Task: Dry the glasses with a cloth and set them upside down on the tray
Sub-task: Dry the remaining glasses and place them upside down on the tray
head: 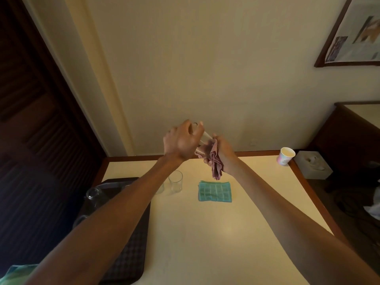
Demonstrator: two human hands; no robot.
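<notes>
My left hand grips a clear glass held up above the table, tilted on its side. My right hand holds a pink cloth pushed into the glass's mouth, with a fold hanging down. An upright glass stands on the table, and a second one sits partly hidden behind my left forearm. A dark tray lies at the table's left side. On it stands an upside-down glass; another glass nearer me is partly hidden by my arm.
A teal cloth lies flat on the cream table right of the upright glasses. A paper cup stands at the far right corner, beside a white tissue box. A wall runs along the table's far edge.
</notes>
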